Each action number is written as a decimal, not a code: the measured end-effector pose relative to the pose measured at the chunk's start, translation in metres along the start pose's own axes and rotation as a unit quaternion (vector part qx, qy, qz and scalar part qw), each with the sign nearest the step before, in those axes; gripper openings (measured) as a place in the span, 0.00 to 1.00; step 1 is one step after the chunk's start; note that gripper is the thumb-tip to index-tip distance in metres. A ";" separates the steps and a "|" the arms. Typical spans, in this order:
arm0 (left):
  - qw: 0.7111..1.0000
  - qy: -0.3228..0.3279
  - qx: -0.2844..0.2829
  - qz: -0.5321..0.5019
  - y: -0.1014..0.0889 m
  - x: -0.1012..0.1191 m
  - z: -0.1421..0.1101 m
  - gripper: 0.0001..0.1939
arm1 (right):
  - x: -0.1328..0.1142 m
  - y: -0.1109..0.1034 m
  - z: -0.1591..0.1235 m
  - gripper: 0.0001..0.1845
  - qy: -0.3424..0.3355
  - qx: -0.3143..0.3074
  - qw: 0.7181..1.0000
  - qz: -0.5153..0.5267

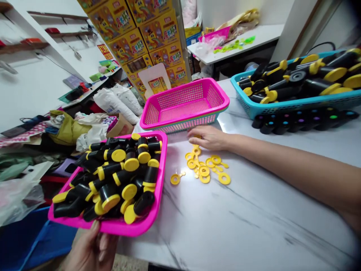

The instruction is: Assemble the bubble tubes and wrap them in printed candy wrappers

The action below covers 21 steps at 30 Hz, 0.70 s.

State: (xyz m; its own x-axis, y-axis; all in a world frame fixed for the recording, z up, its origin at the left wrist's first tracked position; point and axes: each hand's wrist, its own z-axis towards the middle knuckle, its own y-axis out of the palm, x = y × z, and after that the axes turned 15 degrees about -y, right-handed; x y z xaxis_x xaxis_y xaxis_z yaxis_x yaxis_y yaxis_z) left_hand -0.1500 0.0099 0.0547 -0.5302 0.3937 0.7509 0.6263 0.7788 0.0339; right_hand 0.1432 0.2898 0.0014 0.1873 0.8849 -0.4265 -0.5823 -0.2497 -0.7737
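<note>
A: ok so which hand's on what here? I'm standing right by the counter [254,218] and the angle's weird.

B: left hand [91,246] has the loaded pink basket [161,177] pinched by its near rim, thumb on top. The basket runs away from that grip, long side slanting off toward the far right. Can't tell how much the counter holds up.

A: and the right hand [210,138]?

B: palm down, fingers bent, at the far edge of the yellow ring pieces [203,171]. They spread from the fingertips back toward the person, so that hand is way nearer than the left. There's yellow under the fingers, but can't tell if it's actually pinched.

A: those look like flat plastic rings with little tabs, one lying off to the left.

B: yep. The black-and-yellow parts [108,195] are glossy stubby tubes with round yellow discs, all jumbled. Past the right hand there's a mesh pink basket [184,119] with slatted sides, and a blue basket [299,107] of similar tubes further right. Counter's smooth white with grey veins, kinda marble-looking.
</note>
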 end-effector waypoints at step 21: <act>0.649 0.581 -0.106 0.480 0.063 -0.105 -0.024 0.18 | -0.137 -0.001 -0.131 0.37 0.057 -0.135 0.987 -0.070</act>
State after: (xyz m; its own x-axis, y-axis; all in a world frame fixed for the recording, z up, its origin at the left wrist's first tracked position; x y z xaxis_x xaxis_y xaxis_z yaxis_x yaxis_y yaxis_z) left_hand -0.0408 0.0059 -0.0062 0.8735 -0.0822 0.4798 0.4797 0.3130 -0.8197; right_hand 0.2221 0.1171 -0.0011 0.3474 0.8725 -0.3437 -0.3150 -0.2367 -0.9191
